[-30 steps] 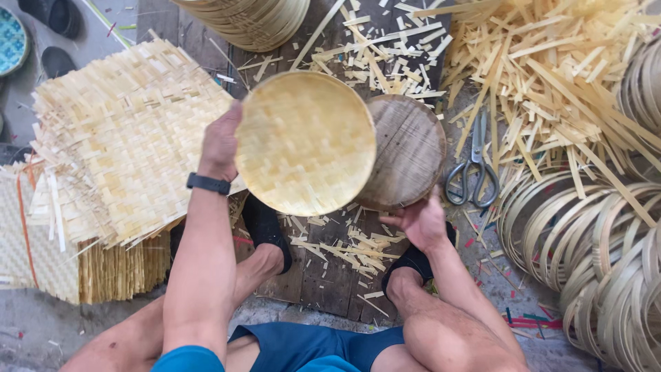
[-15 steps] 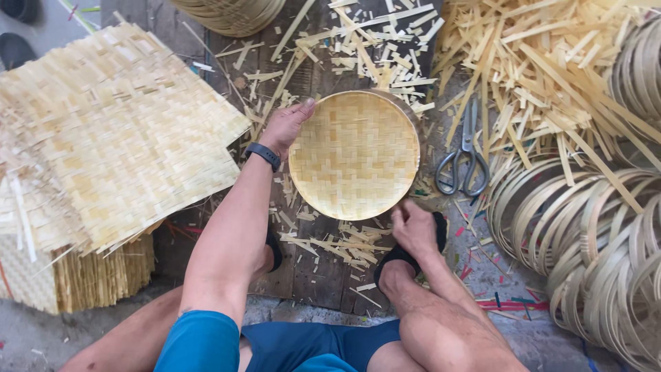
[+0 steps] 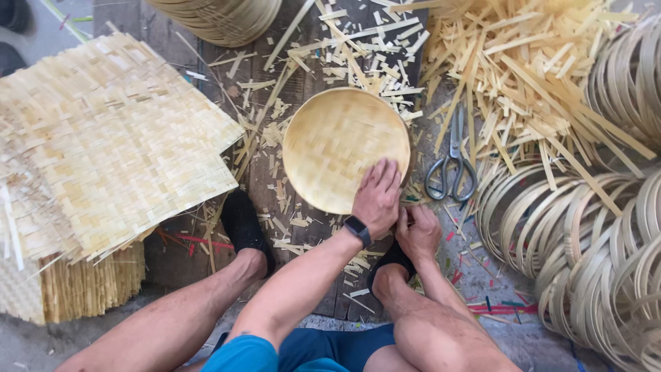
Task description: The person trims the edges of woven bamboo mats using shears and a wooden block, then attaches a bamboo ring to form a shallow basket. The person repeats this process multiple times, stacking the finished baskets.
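A round woven bamboo tray [image 3: 330, 138] lies on the dark wooden boards in front of me, hollow side up. My left hand [image 3: 377, 196], with a black watch on its wrist, rests over the tray's near right rim, fingers spread onto the weave. My right hand [image 3: 416, 231] is just below it, fingers curled at the same stretch of rim, partly hidden by the left hand. My feet in black socks [image 3: 242, 224] sit on either side of the tray's near edge.
Grey scissors [image 3: 451, 165] lie right of the tray. A stack of square woven mats [image 3: 110, 145] is at the left, with nested baskets [image 3: 220, 17] at the top. Loose bamboo strips [image 3: 537, 76] are piled at the upper right, bamboo hoops [image 3: 592, 241] at the right.
The tray, held up in my left hand a second ago, now lies flat on the boards. My left hand has moved from its far left rim to the near rim, beside my right hand.
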